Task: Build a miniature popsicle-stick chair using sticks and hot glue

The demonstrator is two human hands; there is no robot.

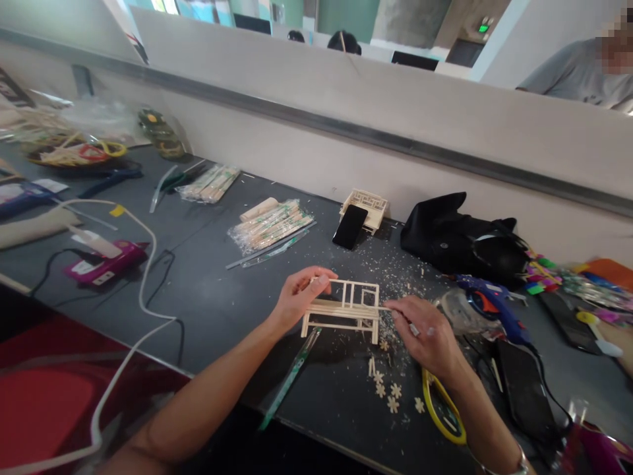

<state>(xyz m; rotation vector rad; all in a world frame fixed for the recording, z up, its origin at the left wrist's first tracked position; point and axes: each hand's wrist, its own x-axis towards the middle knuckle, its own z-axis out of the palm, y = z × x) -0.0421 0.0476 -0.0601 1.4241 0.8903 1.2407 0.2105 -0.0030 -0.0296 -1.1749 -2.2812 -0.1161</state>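
The single head-worn view looks forward and down, close over the dark worktable [208, 290], facing the partition wall [395, 99].

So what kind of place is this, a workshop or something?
Probably a shared craft workbench. The left hand and right hand hold a small wooden stick frame, a blue glue gun lies nearby, and packs of sticks and wood shavings cover the dark table.

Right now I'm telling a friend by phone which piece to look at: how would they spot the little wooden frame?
On the dark table, look at the near edge between the left hand and right hand. The wooden frame stands there, an open bench-like lattice of pale sticks, unlike the boxy closed model farther back.
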